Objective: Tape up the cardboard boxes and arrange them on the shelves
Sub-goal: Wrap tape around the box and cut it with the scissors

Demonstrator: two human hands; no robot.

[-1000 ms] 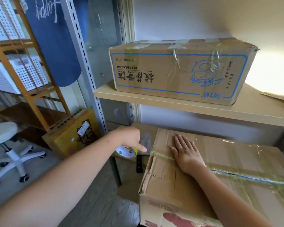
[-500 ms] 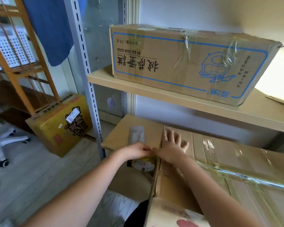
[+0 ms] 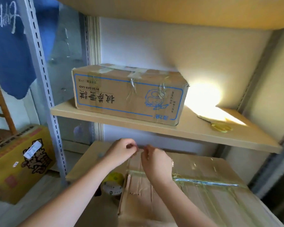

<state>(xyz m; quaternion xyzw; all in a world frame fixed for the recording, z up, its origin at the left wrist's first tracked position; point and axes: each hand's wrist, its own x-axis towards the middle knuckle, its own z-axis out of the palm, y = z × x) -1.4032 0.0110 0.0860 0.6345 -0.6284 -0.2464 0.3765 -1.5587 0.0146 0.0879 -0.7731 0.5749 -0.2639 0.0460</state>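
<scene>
A large brown cardboard box (image 3: 195,199) with clear tape across its top lies on the lower shelf (image 3: 82,164). Above its far left corner my left hand (image 3: 121,151) and my right hand (image 3: 154,158) meet, fingertips curled and pinching a strip of clear tape (image 3: 138,149) between them. The tape roll (image 3: 112,184) with a yellow-green core stands beside the box's left edge, under my left forearm. A taped box with blue print (image 3: 128,94) sits on the middle shelf (image 3: 203,130).
Yellow scissors (image 3: 219,126) lie on the middle shelf at the right. A yellow box (image 3: 18,163) stands on the floor left of the grey shelf post (image 3: 44,86). A blue cloth (image 3: 11,51) hangs top left. Another shelf board (image 3: 170,12) spans overhead.
Both hands rose from the box's left edge and now pinch tape between them. The view tilted upward, showing the upper shelf and the scissors.
</scene>
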